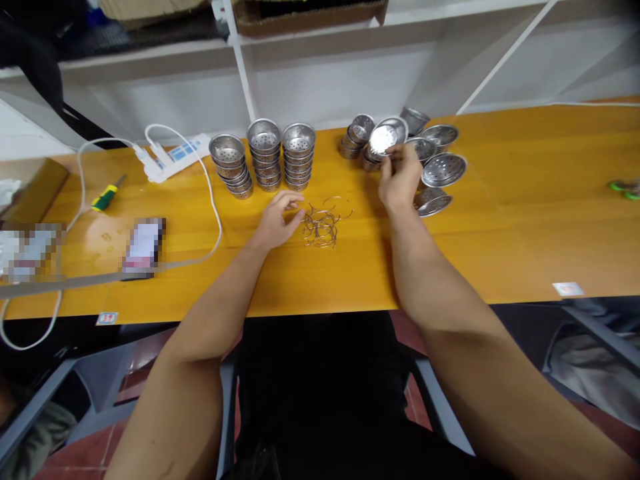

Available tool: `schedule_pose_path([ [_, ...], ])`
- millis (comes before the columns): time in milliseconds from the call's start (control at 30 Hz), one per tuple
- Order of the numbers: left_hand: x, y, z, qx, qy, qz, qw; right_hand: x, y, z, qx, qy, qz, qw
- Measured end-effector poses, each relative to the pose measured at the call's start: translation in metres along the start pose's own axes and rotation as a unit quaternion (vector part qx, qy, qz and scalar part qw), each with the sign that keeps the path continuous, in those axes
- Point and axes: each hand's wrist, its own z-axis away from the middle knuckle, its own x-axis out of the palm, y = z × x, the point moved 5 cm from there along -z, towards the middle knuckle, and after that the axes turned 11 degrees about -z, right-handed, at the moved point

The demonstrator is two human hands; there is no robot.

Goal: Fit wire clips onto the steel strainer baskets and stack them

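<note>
Cups point(299, 167) with small holes are stacked in three tall piles on the yellow table point(360, 273), so that part looks done. More loose cups point(443, 171) are left over on the right side, some tipped over and some tucked together, and these are not yet piled neatly. A shiny cup point(389, 136) seems to be pinched at its edge by the right hand point(403, 177), among the loose cups. Nothing is held by the left hand point(280, 217); its thumb and fingers are spread a bit, just beside the thin bent wires point(320, 232). The wires are heaped between the two hands, and none can be made out on a cup. More cups seem to be piled than loose, but hidden ones cannot be counted.
</note>
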Motion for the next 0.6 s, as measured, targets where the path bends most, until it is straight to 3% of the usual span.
schedule_pose_path([
  [67,0.002,-0.002,0.001,0.003,0.002,-0.001,1.000,-0.001,-0.018,0.001,-0.031,0.016,-0.020,0.999],
  [167,0.005,-0.006,0.003,-0.003,0.015,0.002,1.000,0.006,-0.057,0.014,-0.047,-0.018,-0.082,0.995],
  [300,0.013,-0.016,0.007,-0.044,-0.005,0.017,0.999,0.037,-0.121,0.054,0.023,-0.188,-0.150,0.970],
  [400,0.021,-0.022,0.009,-0.040,-0.048,0.046,0.997,0.061,-0.162,0.083,0.025,-0.304,-0.172,0.937],
  [500,0.022,-0.029,0.009,-0.047,-0.052,0.064,0.996,0.073,-0.178,0.096,0.021,-0.353,-0.180,0.918],
  [600,0.020,-0.030,0.007,-0.044,-0.047,0.053,0.996,0.076,-0.176,0.098,0.021,-0.398,-0.159,0.903],
])
